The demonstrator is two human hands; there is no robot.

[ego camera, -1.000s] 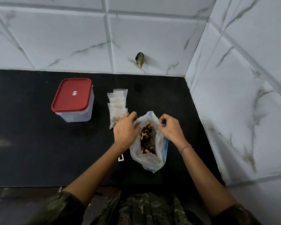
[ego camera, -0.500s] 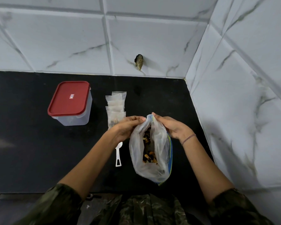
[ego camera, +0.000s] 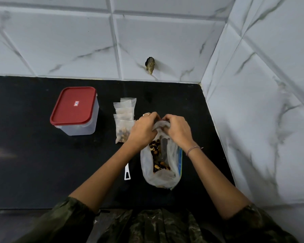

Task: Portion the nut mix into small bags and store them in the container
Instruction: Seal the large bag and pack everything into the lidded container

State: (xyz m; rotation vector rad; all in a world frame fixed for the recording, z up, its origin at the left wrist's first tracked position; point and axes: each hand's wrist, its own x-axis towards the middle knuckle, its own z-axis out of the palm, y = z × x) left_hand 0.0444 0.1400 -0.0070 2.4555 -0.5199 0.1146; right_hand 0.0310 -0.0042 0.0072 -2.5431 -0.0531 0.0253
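A large clear plastic bag of nut mix [ego camera: 162, 165] with a blue zip edge lies on the black counter [ego camera: 33, 163]. My left hand [ego camera: 144, 130] and my right hand [ego camera: 178, 130] both pinch its bunched mouth, fingers curled, close together at the far end of the bag. Left of my hands lies a row of small clear bags [ego camera: 124, 118]; the nearest one holds nuts. A clear container with a red lid [ego camera: 76, 110], shut, stands further left.
A white plastic scoop handle [ego camera: 127, 172] lies on the counter beside the big bag, partly under my left forearm. White marble-tiled walls close off the back and right side. A small dark fitting [ego camera: 149, 64] sticks out of the back wall.
My hands have drawn the bag's mouth together, from spread wide to bunched between them. The bag now lies stretched toward me.
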